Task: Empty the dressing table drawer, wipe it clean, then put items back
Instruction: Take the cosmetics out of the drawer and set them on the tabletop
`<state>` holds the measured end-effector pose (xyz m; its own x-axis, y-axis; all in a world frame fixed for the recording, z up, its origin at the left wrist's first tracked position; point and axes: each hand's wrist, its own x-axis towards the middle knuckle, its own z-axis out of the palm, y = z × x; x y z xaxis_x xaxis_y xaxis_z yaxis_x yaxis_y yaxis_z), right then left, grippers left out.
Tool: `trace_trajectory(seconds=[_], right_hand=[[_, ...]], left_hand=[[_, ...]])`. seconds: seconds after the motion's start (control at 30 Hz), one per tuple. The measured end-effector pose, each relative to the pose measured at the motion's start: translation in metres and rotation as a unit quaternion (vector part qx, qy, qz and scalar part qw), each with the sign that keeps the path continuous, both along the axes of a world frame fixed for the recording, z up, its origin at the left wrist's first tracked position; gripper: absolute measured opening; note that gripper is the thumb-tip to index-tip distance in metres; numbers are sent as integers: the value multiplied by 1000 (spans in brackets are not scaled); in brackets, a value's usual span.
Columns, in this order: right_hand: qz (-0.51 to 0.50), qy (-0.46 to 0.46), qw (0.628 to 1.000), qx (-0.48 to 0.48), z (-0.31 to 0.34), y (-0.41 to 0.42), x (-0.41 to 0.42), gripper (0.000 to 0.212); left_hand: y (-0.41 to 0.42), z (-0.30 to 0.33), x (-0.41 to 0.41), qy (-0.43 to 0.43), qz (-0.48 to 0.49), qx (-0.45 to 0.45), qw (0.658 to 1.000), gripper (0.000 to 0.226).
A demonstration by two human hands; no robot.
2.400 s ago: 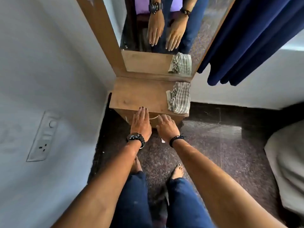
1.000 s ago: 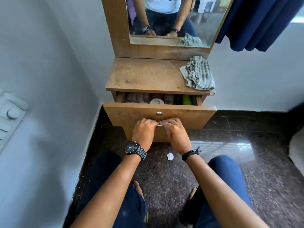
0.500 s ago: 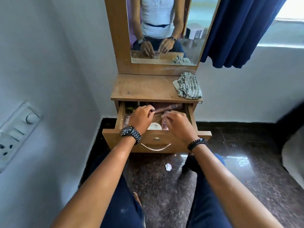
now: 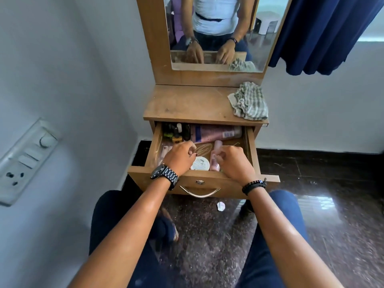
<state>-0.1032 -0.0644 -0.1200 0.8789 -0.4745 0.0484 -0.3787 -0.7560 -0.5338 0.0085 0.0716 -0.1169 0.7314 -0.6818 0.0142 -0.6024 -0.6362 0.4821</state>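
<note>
drawer (image 4: 252, 146): 1, pulled out | pink tube (image 4: 216, 133): 1 | round white jar (image 4: 200, 163): 1 | small dark bottles (image 4: 176, 132): several, count unclear | checked cloth (image 4: 249, 103): 1 | mirror (image 4: 216, 28): 1 | hands: 2, left hand (image 4: 179, 157), right hand (image 4: 234, 163)
</note>
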Motion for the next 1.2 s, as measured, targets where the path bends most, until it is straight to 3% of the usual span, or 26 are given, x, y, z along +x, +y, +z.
trace_trajectory(seconds=[0.27,0.97,1.2], right_hand=[[-8,21,999,38,-1,15,-19,21],[17,121,990,74,-1,32,-49,29],[100,161,980,64,-2,27,-25,12]], left_hand=[[14,-6,-14,50,-8,32,998,25],[36,-11,-45,83,-40,59,994,40],[34,-2,-40,11,-37,138,990,47]])
